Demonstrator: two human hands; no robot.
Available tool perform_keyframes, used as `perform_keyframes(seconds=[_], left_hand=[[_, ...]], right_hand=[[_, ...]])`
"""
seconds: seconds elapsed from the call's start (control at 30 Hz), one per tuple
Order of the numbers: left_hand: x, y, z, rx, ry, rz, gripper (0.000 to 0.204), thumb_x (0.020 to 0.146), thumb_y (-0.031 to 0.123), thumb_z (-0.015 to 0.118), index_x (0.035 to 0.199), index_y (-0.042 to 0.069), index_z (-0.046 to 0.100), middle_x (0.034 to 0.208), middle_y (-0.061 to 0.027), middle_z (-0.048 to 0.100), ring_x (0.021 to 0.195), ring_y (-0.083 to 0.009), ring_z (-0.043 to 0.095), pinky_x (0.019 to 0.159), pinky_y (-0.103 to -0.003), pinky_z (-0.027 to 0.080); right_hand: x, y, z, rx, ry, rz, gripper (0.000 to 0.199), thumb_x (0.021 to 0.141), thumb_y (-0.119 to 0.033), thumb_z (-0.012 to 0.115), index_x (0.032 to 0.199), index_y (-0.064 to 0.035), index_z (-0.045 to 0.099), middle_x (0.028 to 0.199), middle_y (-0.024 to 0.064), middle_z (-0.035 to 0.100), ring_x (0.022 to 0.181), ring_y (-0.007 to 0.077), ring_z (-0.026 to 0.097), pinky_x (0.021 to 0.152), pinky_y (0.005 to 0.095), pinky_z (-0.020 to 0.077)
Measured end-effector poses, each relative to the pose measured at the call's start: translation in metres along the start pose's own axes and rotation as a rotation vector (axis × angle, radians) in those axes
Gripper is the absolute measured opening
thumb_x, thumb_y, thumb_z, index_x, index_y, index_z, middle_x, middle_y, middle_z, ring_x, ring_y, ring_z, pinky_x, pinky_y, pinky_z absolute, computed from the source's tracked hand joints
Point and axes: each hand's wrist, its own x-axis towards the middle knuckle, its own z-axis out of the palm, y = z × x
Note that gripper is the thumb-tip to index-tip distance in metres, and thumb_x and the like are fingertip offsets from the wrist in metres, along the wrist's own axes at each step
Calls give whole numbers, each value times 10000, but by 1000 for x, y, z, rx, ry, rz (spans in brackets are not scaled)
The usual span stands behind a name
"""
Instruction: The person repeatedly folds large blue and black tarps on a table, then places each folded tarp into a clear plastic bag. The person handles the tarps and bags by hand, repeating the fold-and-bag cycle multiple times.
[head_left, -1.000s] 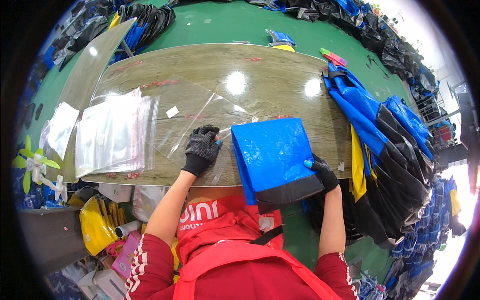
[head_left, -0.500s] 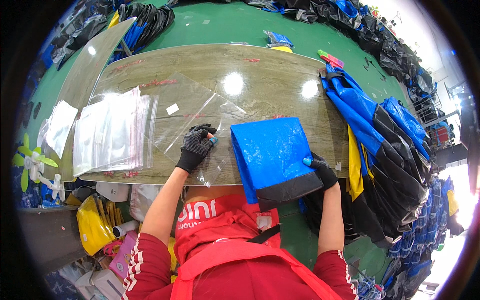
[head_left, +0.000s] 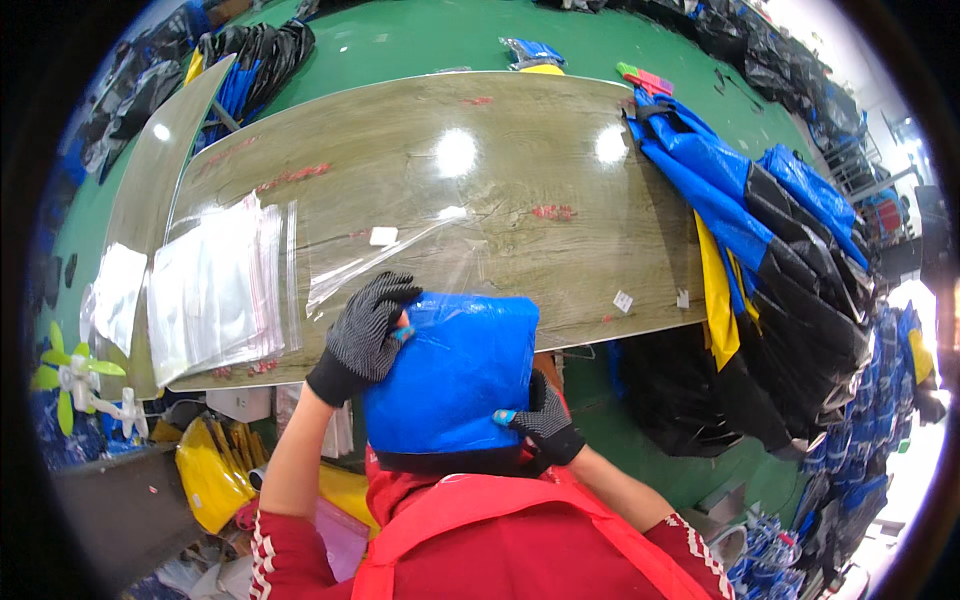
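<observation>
Sheeting (head_left: 450,375), blue and folded into a block with a black band at its lower end, sits between my hands at the near edge of the table (head_left: 530,130), overhanging toward my red apron (head_left: 480,489). My right hand (head_left: 545,415) pinches its lower right corner, thumb on the blue face, fingers partly hidden behind. My left hand (head_left: 370,325) bends at the upper left corner, fingers close together; whether they pinch the clear film (head_left: 430,255) there, the sheeting or both, I cannot tell. To do this well, I'd judge, the right grip should be firm so the folds don't spring open, and the left light enough not to crease the film. Red marks (head_left: 293,177) on the tabletop are too blurred to read, and a small white tag (head_left: 622,301) at right bears dark marks too tiny to make out.
</observation>
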Motion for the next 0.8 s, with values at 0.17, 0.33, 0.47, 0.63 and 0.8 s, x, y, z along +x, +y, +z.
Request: perform_keyframes(seconds=[0.17,0.33,0.47,0.63,0.8], left_hand=[[-18,10,2,-125,-46,-67,144,776,32,687,817,37,549,1214,-151,605,1243,-376,486,1046,-453,376],[-27,5,10,-114,-2,-84,147,772,23,694,815,44,555,1224,-153,602,1247,-384,487,1041,-456,379],[-30,4,13,-24,-6,-86,178,764,37,702,874,53,563,1234,-156,596,1242,-386,493,1059,-478,363],[-33,10,19,109,36,-16,224,836,118,660,1042,82,579,1259,-173,584,1241,-400,495,1116,-525,300],[-38,15,26,201,23,-47,340,878,172,620,1201,80,571,1303,-166,564,1290,-393,448,1123,-521,286]], right_hand=[[41,-19,-36,-416,-298,-208,456,828,-330,742,1121,-15,591,1053,103,644,959,174,617,842,341,505],[120,-62,-48,138,-80,18,436,857,-405,695,1044,-14,656,880,57,676,814,143,640,768,286,497],[157,-83,-41,-319,-370,-87,513,838,-359,709,1206,-10,631,1061,93,683,871,130,621,777,270,499],[150,-76,-47,-417,-286,-251,423,866,-310,669,1137,14,648,954,98,699,878,149,627,803,296,485],[103,-60,-66,-252,-101,-242,329,948,-330,581,971,-7,638,946,95,683,880,154,628,821,299,496]])
